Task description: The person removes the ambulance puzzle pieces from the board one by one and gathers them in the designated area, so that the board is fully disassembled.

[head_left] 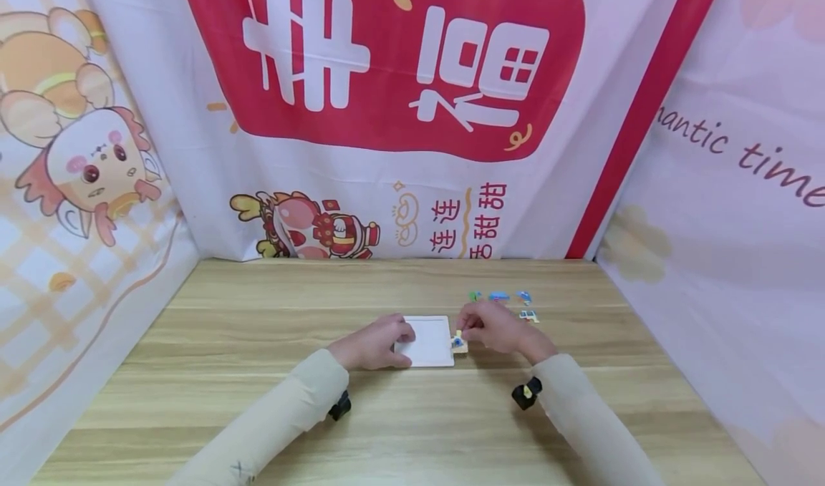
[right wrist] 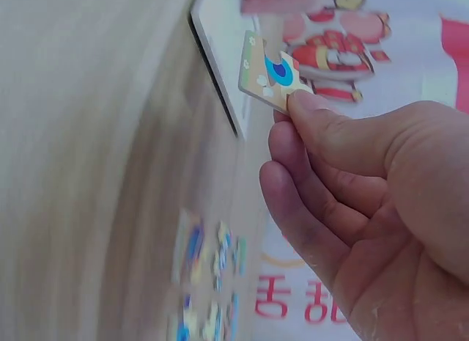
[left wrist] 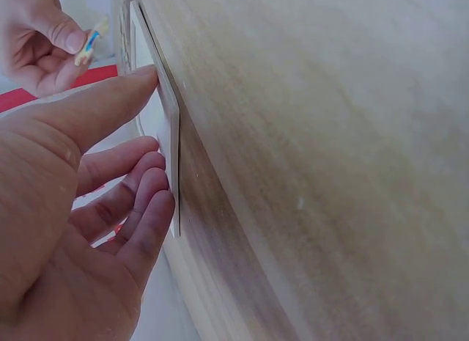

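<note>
A flat white board (head_left: 428, 341) with a thin raised rim lies on the wooden table. My left hand (head_left: 379, 343) rests at its left side. In the left wrist view the thumb touches one edge, and the loosely bent fingertips (left wrist: 155, 159) lie against the board. My right hand (head_left: 496, 326) pinches a small flat jigsaw piece (right wrist: 270, 71) between thumb and fingers at the board's right edge. The piece is tan, with a blue round shape and a cut-out notch. From the head view I cannot tell whether it touches the board.
Beyond my right hand lie several loose pieces: a green one (head_left: 475, 296), a blue one (head_left: 499, 296), another blue one (head_left: 524, 298) and a white-and-yellow one (head_left: 529, 316). Printed cloth (head_left: 399, 114) hangs behind the table (head_left: 309, 285) and at both sides.
</note>
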`<state>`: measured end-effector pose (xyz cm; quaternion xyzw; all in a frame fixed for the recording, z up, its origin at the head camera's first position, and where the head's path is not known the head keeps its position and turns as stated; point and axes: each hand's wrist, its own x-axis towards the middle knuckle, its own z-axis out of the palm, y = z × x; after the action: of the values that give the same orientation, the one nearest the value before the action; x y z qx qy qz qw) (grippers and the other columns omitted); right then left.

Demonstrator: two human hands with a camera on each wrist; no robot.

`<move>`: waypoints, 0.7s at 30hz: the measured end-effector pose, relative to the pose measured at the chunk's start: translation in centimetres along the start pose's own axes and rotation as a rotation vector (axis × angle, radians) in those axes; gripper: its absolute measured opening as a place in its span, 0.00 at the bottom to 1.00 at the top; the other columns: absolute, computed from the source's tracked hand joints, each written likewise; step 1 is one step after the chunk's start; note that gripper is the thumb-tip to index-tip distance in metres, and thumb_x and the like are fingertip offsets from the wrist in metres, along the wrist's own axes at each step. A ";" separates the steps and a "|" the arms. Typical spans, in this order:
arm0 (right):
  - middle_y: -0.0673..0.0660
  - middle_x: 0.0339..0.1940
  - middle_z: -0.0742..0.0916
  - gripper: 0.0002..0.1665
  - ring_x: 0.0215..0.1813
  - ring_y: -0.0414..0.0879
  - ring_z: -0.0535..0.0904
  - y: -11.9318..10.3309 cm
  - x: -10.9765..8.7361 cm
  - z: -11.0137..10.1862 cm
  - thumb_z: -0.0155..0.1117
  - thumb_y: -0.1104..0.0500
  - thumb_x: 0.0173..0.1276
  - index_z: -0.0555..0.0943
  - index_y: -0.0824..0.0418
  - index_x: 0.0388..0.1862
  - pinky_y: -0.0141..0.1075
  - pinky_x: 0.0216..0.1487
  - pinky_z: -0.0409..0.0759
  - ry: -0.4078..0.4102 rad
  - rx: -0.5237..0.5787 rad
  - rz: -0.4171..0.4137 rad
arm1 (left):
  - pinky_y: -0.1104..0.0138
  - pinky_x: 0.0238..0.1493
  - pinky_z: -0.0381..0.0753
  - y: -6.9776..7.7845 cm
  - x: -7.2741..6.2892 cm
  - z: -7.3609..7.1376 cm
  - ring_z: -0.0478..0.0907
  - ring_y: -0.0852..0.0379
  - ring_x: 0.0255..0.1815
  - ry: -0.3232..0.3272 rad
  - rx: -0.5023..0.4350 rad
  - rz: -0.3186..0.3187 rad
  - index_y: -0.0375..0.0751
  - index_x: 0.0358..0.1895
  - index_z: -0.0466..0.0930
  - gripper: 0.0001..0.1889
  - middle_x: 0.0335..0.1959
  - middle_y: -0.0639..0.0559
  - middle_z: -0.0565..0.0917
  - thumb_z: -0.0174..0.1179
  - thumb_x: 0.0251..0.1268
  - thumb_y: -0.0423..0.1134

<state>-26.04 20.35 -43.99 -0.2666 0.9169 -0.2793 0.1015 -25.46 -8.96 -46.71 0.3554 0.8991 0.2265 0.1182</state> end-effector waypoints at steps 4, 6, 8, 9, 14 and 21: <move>0.50 0.38 0.89 0.02 0.42 0.41 0.82 1.5 -1.2 -1.5 0.70 0.63 0.74 0.84 0.59 0.42 0.34 0.43 0.84 0.019 0.022 0.023 | 0.57 0.58 0.81 0.1 -0.1 0.0 0.77 0.53 0.50 0.008 -0.005 0.012 0.35 0.61 0.83 0.23 0.54 0.47 0.81 0.73 0.68 0.42; 0.51 0.37 0.89 0.02 0.41 0.42 0.82 2.3 -1.8 -2.4 0.69 0.62 0.75 0.83 0.60 0.41 0.34 0.42 0.83 0.022 0.028 0.039 | 0.58 0.56 0.80 0.2 -0.1 0.0 0.77 0.52 0.49 0.010 -0.005 0.018 0.34 0.61 0.83 0.23 0.53 0.46 0.81 0.73 0.68 0.41; 0.52 0.37 0.89 0.03 0.41 0.42 0.82 3.0 -2.4 -3.4 0.68 0.62 0.75 0.83 0.61 0.41 0.35 0.42 0.83 0.023 0.027 0.056 | 0.59 0.54 0.80 0.2 -0.1 0.0 0.77 0.52 0.49 0.011 -0.004 0.021 0.34 0.60 0.83 0.22 0.53 0.45 0.81 0.73 0.68 0.40; 0.51 0.37 0.89 0.03 0.41 0.42 0.82 3.5 -2.7 -3.9 0.68 0.62 0.76 0.83 0.61 0.41 0.35 0.43 0.83 0.025 0.020 0.067 | 0.59 0.54 0.80 0.2 -0.1 0.0 0.77 0.51 0.49 0.010 -0.003 0.022 0.33 0.60 0.83 0.22 0.53 0.45 0.81 0.73 0.68 0.40; 0.51 0.36 0.89 0.01 0.42 0.40 0.83 5.5 -4.2 -6.1 0.69 0.66 0.73 0.84 0.62 0.40 0.36 0.45 0.83 0.064 -0.039 0.075 | 0.59 0.55 0.80 0.2 -0.3 0.0 0.77 0.51 0.49 0.004 0.004 0.024 0.34 0.61 0.82 0.22 0.53 0.45 0.81 0.72 0.69 0.41; 0.53 0.35 0.88 0.03 0.39 0.41 0.81 7.7 -6.1 -8.1 0.69 0.68 0.72 0.84 0.63 0.39 0.34 0.44 0.81 0.083 -0.055 0.093 | 0.57 0.57 0.80 0.2 -0.2 0.0 0.77 0.51 0.50 0.010 -0.006 0.024 0.34 0.61 0.82 0.22 0.54 0.45 0.81 0.72 0.69 0.41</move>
<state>-26.99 32.84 -41.43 -0.2146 0.9389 -0.2600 0.0690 -25.20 -9.00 -46.63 0.3648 0.8946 0.2323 0.1122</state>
